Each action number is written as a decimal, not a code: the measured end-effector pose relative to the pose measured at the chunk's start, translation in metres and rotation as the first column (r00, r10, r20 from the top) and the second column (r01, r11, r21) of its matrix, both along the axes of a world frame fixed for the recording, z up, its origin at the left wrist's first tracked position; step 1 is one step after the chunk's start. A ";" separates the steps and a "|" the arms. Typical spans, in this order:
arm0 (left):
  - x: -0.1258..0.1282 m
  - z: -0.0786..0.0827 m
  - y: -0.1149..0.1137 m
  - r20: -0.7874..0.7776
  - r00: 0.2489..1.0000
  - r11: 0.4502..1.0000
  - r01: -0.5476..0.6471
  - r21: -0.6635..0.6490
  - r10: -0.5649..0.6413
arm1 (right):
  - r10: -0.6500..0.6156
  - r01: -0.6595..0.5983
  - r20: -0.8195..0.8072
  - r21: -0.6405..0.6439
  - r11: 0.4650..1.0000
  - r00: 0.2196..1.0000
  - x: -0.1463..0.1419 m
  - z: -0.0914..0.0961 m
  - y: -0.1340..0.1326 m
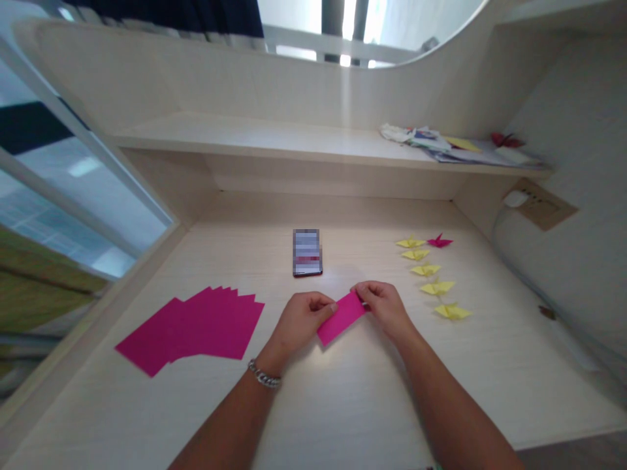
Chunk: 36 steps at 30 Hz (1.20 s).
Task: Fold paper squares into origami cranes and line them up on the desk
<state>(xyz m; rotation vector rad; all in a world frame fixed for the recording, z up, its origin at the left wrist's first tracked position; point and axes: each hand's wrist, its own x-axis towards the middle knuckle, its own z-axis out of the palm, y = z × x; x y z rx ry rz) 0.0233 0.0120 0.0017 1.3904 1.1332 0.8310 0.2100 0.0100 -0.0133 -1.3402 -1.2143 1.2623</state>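
A pink sheet of origami paper (341,320), folded into a rectangle, is held slantwise between my hands just above the desk. My left hand (304,318) pinches its left upper edge between thumb and fingers. At the upper right corner, my right hand (385,305) grips it with thumb and fingertips. To the left lies a fanned stack of pink square papers (210,323). Several yellow folded paper cranes (426,269) form a column on the right, with one pink paper crane (439,241) beside the farthest of them.
A phone (307,252) with a lit, blurred screen lies beyond my hands. Behind it runs a shelf (294,140) with papers (431,140) at its right end. A white plug (516,198) with a cable sits in the right wall socket.
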 end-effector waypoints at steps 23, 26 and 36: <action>-0.004 -0.002 0.004 0.197 0.980 0.984 0.044 -0.175 -0.009 | 0.124 -0.144 -0.145 -0.129 0.981 0.982 -0.008 0.015 -0.008; -0.006 0.000 0.003 0.189 0.982 0.984 0.040 -0.172 -0.006 | 0.126 -0.154 -0.186 -0.144 0.977 0.974 -0.008 0.017 -0.009; -0.008 0.009 0.004 0.118 0.992 0.989 0.067 -0.131 -0.052 | 0.124 -0.156 -0.227 -0.127 0.980 0.966 -0.006 0.011 -0.007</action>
